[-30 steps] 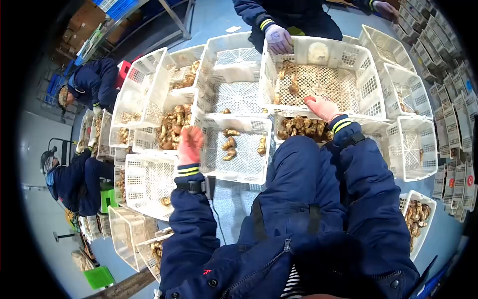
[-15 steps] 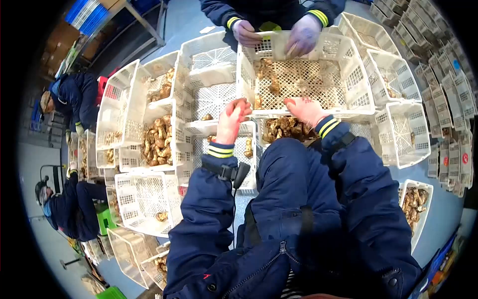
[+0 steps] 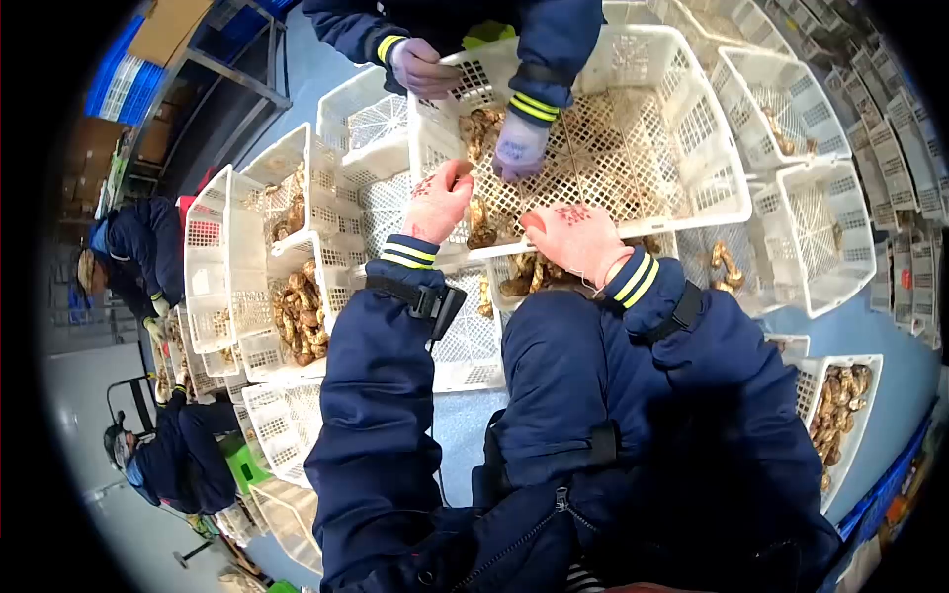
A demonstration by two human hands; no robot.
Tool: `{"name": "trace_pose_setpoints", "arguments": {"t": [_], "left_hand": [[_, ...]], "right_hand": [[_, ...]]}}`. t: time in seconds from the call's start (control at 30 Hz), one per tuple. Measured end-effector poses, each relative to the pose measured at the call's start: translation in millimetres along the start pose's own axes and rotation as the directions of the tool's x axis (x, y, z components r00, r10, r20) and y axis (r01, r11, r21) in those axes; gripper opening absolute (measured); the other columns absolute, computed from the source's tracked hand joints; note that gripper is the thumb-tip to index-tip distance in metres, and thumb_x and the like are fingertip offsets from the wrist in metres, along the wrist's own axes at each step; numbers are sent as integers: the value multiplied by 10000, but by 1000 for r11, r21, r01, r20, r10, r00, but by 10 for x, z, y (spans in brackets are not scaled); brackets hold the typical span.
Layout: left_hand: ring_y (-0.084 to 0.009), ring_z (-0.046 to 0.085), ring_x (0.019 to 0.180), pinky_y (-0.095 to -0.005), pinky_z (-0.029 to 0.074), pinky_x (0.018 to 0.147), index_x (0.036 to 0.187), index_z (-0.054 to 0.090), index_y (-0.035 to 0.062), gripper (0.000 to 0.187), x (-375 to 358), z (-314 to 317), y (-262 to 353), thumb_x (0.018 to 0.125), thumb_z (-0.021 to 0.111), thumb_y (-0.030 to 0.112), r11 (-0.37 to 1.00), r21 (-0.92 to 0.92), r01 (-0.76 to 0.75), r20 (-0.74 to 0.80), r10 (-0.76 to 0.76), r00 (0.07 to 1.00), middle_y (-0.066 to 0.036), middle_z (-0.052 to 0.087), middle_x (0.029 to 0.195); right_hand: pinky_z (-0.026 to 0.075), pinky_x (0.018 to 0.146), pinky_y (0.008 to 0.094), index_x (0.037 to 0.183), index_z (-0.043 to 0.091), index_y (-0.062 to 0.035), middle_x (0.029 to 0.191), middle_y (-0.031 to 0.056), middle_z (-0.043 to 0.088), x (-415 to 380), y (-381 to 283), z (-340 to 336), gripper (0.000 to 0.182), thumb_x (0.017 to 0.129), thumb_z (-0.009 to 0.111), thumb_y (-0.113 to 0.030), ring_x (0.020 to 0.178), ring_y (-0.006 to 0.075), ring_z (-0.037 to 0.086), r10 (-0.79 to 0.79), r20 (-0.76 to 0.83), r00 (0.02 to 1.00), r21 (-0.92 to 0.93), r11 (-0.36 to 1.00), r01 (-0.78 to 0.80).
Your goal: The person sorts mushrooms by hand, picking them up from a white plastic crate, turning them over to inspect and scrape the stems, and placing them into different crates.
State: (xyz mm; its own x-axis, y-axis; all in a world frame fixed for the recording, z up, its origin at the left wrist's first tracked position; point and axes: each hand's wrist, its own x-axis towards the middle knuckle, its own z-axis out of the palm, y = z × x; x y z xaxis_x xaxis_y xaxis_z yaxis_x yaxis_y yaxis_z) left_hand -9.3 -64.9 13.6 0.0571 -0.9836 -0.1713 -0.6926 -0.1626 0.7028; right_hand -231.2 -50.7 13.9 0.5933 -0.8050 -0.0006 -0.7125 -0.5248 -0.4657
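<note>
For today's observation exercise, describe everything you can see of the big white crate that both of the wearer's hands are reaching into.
The big white crate looks like moulded plastic, with lattice walls and a perforated floor. It sits tilted, resting on lower crates. A few brown knobbly pieces lie inside, mostly at its left end. The left hand and right hand meet its near rim; a co-worker's hand reaches inside, and another co-worker's hand grips the far corner.

Left of the grip, a white slatted plastic crate (image 3: 259, 341) holds brown knobbly roots (image 3: 300, 316). Far right, another white crate (image 3: 862, 427) holds more. Two blue-jacketed workers (image 3: 133, 259) crouch far left.
</note>
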Motion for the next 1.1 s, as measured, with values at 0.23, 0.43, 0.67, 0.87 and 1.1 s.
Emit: {"name": "trace_pose_setpoints", "arguments": {"t": [0.23, 0.43, 0.67, 0.87, 1.1], "left_hand": [[-308, 503, 1089, -367, 397, 925, 1158, 517, 124, 393, 513, 258, -26, 769, 538, 177, 732, 655, -188, 316, -39, 948, -163, 540, 1147], [-323, 549, 1027, -382, 432, 878, 1218, 479, 165, 536, 603, 212, 38, 694, 565, 100, 625, 720, -301, 494, -157, 855, -161, 572, 1107], [-318, 552, 1034, -383, 436, 875, 1254, 461, 121, 546, 666, 291, -70, 709, 488, 102, 639, 696, -327, 591, -251, 767, -177, 577, 1110], [-316, 561, 1011, -379, 438, 861, 1253, 456, 100, 566, 717, 318, -138, 691, 503, 152, 702, 645, -301, 621, -252, 742, -206, 577, 1091], [-321, 563, 996, -390, 443, 845, 1113, 557, 71, 406, 678, 294, -131, 723, 499, 166, 645, 649, -403, 648, -191, 737, -177, 602, 1040]], "right_hand": [[480, 590, 391, 794, 619, -78, 689, 106, 633, 8, -59, 51, 380, 874, 398, -376, 643, 282, 619, 50, -48, 998, -17, 999, -51], [484, 617, 386, 811, 617, -87, 725, 97, 631, 6, -60, 26, 345, 870, 423, -365, 682, 266, 621, 68, -17, 998, 5, 998, -68], [464, 565, 374, 810, 570, -97, 719, 97, 606, -15, -51, 36, 273, 858, 467, -346, 654, 264, 605, 44, -52, 998, -19, 999, -45], [463, 569, 374, 794, 563, -89, 704, 94, 601, -14, -57, 40, 279, 856, 470, -344, 644, 263, 601, 55, -45, 997, -2, 998, -55], [466, 573, 376, 789, 566, -94, 675, 94, 598, -15, -66, 31, 282, 855, 474, -351, 652, 263, 606, 68, -40, 997, -6, 998, -68]]}}
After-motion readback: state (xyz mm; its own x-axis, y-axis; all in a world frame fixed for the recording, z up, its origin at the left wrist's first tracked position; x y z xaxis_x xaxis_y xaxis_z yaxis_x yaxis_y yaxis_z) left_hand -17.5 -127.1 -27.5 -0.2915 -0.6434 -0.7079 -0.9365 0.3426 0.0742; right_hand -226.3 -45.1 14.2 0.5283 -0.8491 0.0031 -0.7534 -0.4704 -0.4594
